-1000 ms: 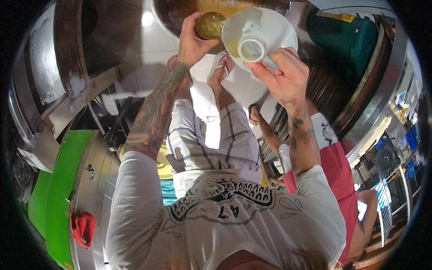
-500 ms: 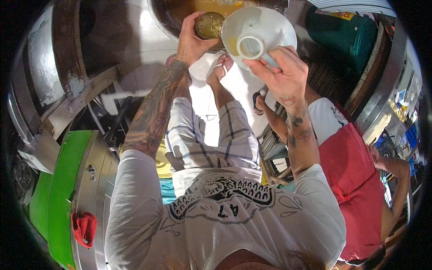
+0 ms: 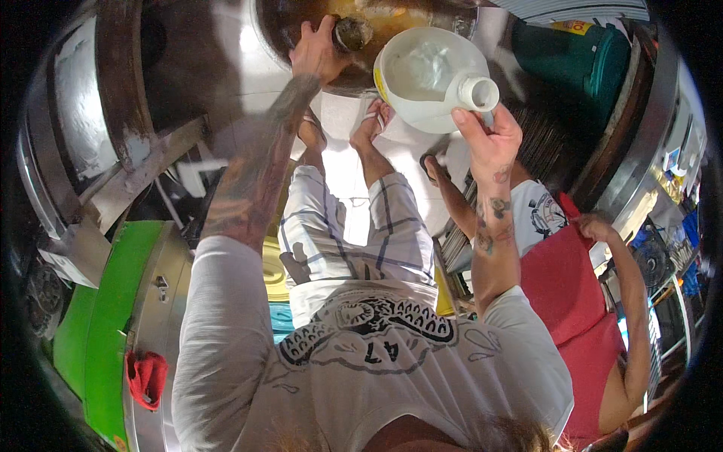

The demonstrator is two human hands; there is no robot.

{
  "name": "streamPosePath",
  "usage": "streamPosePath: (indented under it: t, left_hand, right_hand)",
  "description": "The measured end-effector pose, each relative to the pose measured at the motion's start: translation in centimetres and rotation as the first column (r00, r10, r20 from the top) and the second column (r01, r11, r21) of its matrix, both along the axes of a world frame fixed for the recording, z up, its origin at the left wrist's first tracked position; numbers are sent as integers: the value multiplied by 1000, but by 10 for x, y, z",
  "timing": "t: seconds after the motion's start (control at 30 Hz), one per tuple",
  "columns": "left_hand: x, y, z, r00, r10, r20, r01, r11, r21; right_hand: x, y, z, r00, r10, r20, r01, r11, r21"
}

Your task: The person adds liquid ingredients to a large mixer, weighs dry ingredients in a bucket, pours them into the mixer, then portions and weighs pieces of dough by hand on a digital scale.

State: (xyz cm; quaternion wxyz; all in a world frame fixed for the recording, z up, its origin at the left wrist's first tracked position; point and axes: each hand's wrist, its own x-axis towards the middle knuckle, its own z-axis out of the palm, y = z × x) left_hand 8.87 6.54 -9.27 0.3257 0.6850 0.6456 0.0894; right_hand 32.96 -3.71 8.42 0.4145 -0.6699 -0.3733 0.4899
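Note:
My left hand [image 3: 318, 54] is closed on the side of a small round metal can [image 3: 352, 34], which is over a wide dark basin [image 3: 273, 34] of brownish-yellow liquid. In my right hand [image 3: 494, 137] is a translucent white plastic jug [image 3: 413, 111], gripped by its handle close to the neck. The jug lies tilted, its uncapped mouth toward me and its body reaching out past the basin's near rim. Something pale and shiny shows within the jug; I cannot tell whether it is liquid. The can and jug are apart.
A person in red clothing [image 3: 568, 324] is close at my right, one arm bent. Beyond stands a dark green bin [image 3: 576, 75]. At left are a green and steel cabinet [image 3: 109, 301] with a red cloth [image 3: 147, 379] and a wooden frame [image 3: 143, 162].
My left hand has moved the can away from the jug, slightly left and over the basin. The jug has turned and come nearer me, its mouth swinging right. The person's arm at right has risen.

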Motion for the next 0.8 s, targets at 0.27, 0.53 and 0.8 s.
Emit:
streamPosePath:
  t: [0.27, 0.53, 0.8]
  left_hand:
    - [-13, 34, -72, 654, -222, -723, 343, 939, 21]
    - [-3, 22, -23, 566, -209, -797, 573, 795, 199]
    - [-4, -34, 2, 902, 61, 427, -157, 969, 192]
  right_hand:
    - [1, -13, -2, 998, -31, -46, 31, 999, 13]
    - [-4, -7, 2, 999, -26, -46, 27, 1000, 15]
    - [-8, 7, 1, 990, 144, 3, -144, 987, 69]
